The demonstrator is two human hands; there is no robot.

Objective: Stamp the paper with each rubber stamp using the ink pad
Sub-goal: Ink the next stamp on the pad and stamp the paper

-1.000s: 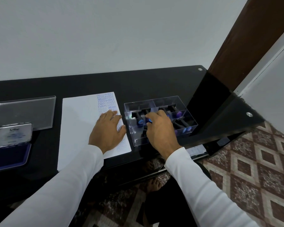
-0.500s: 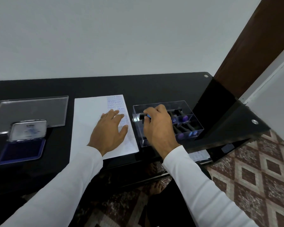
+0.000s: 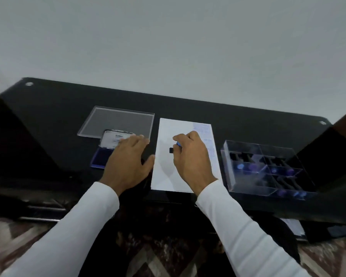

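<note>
White paper [image 3: 168, 156], blue ink pad [image 3: 100, 159]

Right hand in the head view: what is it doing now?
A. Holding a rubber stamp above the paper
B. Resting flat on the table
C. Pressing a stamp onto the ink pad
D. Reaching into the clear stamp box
A: the right hand grips a small rubber stamp over the paper, clear of the stamp box and ink pad.

Dim, flat, even light; soft motion blur throughout; wide-angle bending at edges; faint hand shadows on paper [image 3: 185, 154]; glossy table [image 3: 188, 108] reflects.
</note>
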